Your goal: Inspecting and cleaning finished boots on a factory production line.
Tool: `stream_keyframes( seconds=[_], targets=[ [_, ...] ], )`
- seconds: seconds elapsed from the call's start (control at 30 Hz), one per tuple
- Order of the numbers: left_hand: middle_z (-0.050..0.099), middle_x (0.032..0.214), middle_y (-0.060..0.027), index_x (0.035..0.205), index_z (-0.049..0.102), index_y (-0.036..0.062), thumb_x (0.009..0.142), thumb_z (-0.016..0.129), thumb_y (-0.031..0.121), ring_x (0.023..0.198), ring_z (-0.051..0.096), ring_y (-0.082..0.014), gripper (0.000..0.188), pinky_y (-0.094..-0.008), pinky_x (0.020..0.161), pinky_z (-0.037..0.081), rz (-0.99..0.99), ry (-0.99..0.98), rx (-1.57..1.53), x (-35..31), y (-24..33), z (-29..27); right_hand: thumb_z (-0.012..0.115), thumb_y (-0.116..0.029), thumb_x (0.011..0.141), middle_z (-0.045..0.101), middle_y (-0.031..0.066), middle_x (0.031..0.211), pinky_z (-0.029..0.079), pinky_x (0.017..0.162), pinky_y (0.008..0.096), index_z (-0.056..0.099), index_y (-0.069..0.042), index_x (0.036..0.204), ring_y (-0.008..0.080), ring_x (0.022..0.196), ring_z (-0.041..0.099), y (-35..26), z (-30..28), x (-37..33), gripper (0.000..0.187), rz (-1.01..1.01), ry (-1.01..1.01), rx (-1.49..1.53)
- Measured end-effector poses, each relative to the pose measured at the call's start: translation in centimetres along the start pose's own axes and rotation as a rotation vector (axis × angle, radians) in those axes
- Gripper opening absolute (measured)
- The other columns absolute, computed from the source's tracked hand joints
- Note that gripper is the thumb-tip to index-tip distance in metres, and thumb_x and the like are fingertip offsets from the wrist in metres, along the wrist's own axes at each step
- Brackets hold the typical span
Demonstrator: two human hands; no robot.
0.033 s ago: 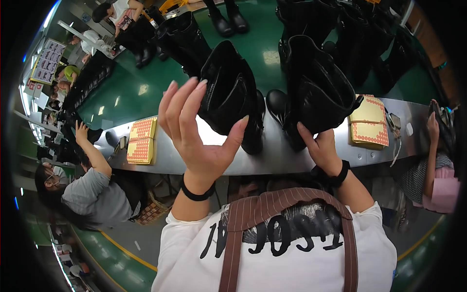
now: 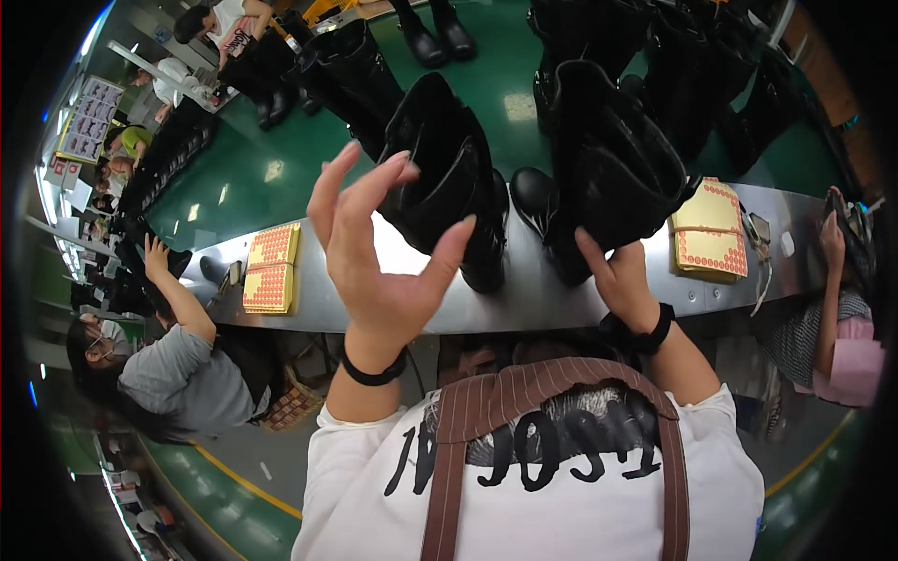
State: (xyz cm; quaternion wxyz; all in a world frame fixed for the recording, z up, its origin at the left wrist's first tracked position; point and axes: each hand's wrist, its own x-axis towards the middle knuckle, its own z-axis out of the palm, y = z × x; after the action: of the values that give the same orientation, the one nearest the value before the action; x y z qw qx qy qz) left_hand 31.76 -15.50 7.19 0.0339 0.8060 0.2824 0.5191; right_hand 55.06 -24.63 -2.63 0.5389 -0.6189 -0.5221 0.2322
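Observation:
Two tall black boots stand upright at the metal edge of the bench before me, their shaft tops open towards me. My left hand (image 2: 369, 276) is raised beside the left boot (image 2: 454, 201), fingers curved and spread apart with nothing visible between them; whether the thumb touches the shaft I cannot tell. At the near side of the right boot (image 2: 622, 173), my right hand (image 2: 625, 285) holds the shaft low down. Its thumb shows against the leather, and its other fingers are partly hidden behind the boot.
Stacks of yellow cards with red marks lie left (image 2: 271, 268) and right (image 2: 708, 248) on the metal strip (image 2: 552, 313). More black boots (image 2: 351, 79) stand on the green bench surface (image 2: 253, 173). Co-workers sit at left (image 2: 182, 369) and right (image 2: 847, 337).
My left hand has shifted slightly left, its index finger bending in towards the boot top. My right hand stays at the right boot with little movement.

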Motion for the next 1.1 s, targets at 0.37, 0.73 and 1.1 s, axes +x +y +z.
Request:
stream_keyframes(
  seconds=[0.37, 0.73, 1.1],
  targets=[
    [0.054, 0.062, -0.0011, 0.083, 0.072, 0.0058, 0.055, 0.085, 0.031, 0.095, 0.059, -0.0307, 0.040, -0.0585, 0.109, 0.027, 0.209, -0.356, -0.154, 1.4, 2.3, -4.2, 0.073, -0.023, 0.087, 0.063, 0.0100, 0.097, 0.044, 0.078, 0.0275, 0.057, 0.002, 0.108, 0.0156, 0.086, 0.057, 4.9, -6.6, -2.1, 0.037, 0.001, 0.317, -0.192],
    [0.043, 0.061, 0.0048, 0.087, 0.077, 0.0148, 0.055, 0.081, 0.039, 0.073, 0.043, -0.0189, 0.040, -0.0384, 0.085, 0.042, 0.220, -0.572, -0.064, -0.3, 6.3, -5.9, 0.075, -0.032, 0.080, 0.046, 0.0062, 0.097, 0.039, 0.070, 0.0268, 0.046, -0.004, 0.108, 0.0135, 0.077, 0.046, -0.2, -3.6, -3.6, 0.049, -0.282, -0.148, 0.427],
    [0.060, 0.084, -0.0021, 0.080, 0.077, 0.0203, 0.049, 0.074, 0.020, 0.109, 0.052, -0.0322, 0.031, -0.0567, 0.107, 0.026, 0.180, -0.732, -0.074, -0.3, 5.5, -9.5, 0.062, -0.032, 0.094, 0.047, 0.0081, 0.047, 0.036, 0.043, 0.0328, 0.066, 0.001, 0.079, 0.0147, 0.042, 0.047, -6.1, 4.6, 7.6, 0.037, -0.216, -0.207, 0.074]
  ],
)
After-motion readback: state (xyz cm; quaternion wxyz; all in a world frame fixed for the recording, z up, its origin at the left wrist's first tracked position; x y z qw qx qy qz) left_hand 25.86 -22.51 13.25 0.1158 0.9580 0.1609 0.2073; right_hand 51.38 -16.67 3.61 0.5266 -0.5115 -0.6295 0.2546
